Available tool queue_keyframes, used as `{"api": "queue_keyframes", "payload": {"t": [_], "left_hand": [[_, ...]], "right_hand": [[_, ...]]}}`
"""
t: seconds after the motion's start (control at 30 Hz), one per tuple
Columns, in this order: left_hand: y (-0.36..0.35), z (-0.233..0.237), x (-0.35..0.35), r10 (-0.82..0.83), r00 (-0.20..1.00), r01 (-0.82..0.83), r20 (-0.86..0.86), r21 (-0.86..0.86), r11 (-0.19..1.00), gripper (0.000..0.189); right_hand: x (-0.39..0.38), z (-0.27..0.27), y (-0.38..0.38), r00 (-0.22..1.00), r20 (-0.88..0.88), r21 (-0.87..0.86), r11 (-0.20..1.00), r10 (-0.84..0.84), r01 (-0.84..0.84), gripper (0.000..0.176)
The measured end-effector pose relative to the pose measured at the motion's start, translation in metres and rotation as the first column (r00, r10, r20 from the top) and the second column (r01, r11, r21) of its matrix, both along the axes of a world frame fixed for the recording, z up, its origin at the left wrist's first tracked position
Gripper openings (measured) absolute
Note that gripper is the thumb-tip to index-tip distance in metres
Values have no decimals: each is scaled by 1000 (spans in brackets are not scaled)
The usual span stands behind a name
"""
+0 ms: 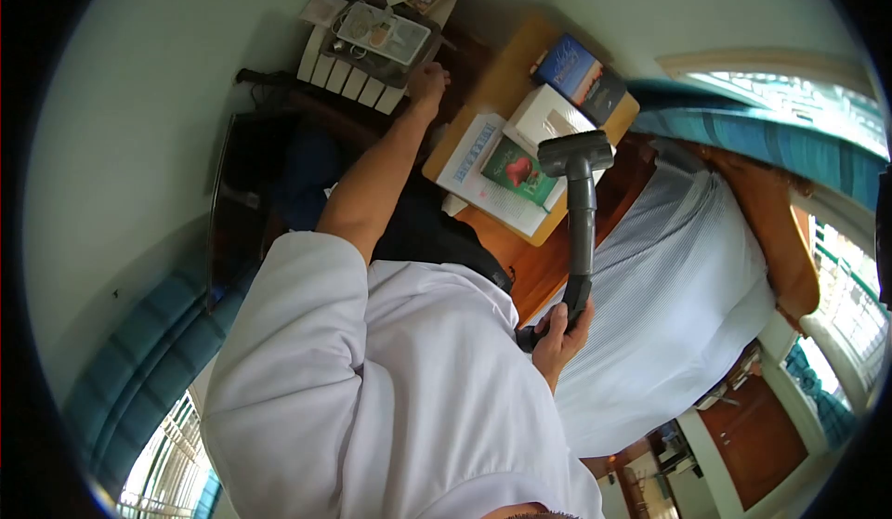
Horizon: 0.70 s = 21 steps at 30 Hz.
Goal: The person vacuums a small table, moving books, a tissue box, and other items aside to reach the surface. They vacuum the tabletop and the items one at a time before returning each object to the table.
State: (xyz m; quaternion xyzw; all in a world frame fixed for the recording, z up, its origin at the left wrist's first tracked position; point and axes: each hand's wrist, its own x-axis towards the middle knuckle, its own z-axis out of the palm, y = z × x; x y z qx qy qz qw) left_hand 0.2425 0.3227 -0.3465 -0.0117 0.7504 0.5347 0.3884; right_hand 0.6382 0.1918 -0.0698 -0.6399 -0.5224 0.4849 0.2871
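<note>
Nearest the lens, at the bottom of the frame, a white shirt (372, 380) filling the lower middle. Just right of it, the right hand (560, 328), wrapped tight round the lower end of a dark vacuum wand (582, 231). Long axis of the wand running almost straight up the frame from that grip, ending in a wide nozzle (576, 154) in the upper middle. Nozzle over the near edge of a wooden table (483, 82), above or touching a green book (518, 170) and just beside a white box (548, 115); contact not clear enough to tell. Further up and left, at the end of a bare outstretched arm, the left hand (429, 80), curled into a fist at the edge of a tray (383, 34) of small things; anything inside the fist not to be made out. Well apart from the wand, so the right hand the only one on it. Right of the wand, a bed (669, 268) with a pale striped sheet.
</note>
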Motion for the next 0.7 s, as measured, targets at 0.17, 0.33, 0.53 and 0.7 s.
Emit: {"api": "queue_keyframes", "payload": {"t": [0.17,0.33,0.53,0.7], "left_hand": [[53,-44,-108,-9,968,-47,-250,-220,974,30],[86,-106,-231,-109,787,-86,-607,-283,955,40],[113,-183,-316,-777,525,182,-347,-846,500,67],[117,-289,-362,-942,130,315,-308,-888,334,48]], "right_hand": [[-37,11,24,993,60,-40,994,103,-100,45],[-79,26,61,967,186,-129,980,174,-152,50],[-115,29,94,957,237,-171,977,169,-130,49],[-149,52,131,934,230,-289,936,272,-201,48]]}}
